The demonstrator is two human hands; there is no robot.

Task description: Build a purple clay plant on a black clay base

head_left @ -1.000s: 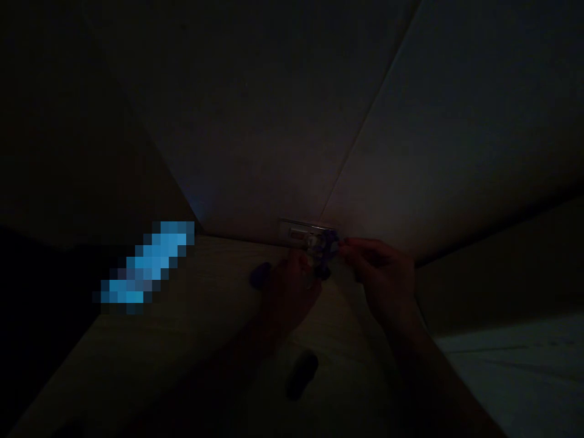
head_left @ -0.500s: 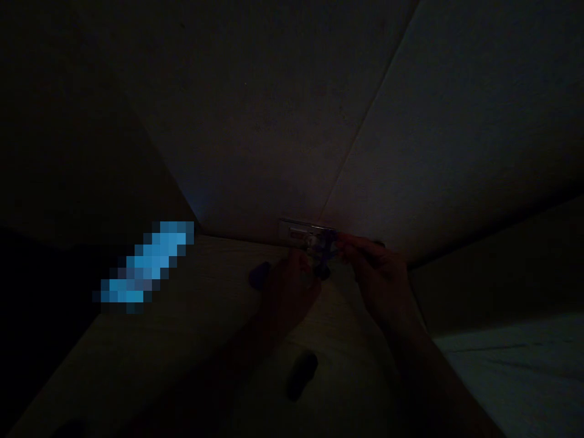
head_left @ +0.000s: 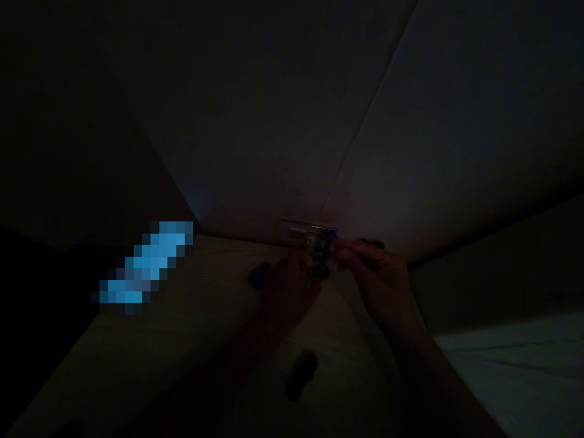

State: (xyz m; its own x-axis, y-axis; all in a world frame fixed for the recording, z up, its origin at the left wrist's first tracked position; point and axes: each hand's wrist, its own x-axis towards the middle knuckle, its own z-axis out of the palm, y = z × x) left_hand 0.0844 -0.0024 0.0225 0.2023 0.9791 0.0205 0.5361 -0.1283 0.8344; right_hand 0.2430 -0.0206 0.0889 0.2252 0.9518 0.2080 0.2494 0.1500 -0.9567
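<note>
The picture is very dark. A small purple-blue and pale object (head_left: 325, 243) with several parts is between my hands; I cannot make out its kind. My left hand (head_left: 289, 292) has its fingers curled against the pale left side of it. From the right, my right hand (head_left: 378, 274) pinches its purple-blue edge with thumb and forefinger. Behind it, a flat rectangular piece with a shiny edge (head_left: 292, 230) stands against the wall. Just left of my left hand lies a dark blue rounded thing (head_left: 260, 275).
A dark oblong thing (head_left: 302, 375) lies on the wooden surface (head_left: 219, 274) nearer to me. The pale wall (head_left: 255, 152) rises at the back. Another dark thing (head_left: 378, 244) sits behind my right hand. A bright blue pixelated patch (head_left: 146, 264) is at the left.
My right fingertips have shifted slightly left and down on the purple-blue part. The object looks a little more lit. My left hand has barely moved.
</note>
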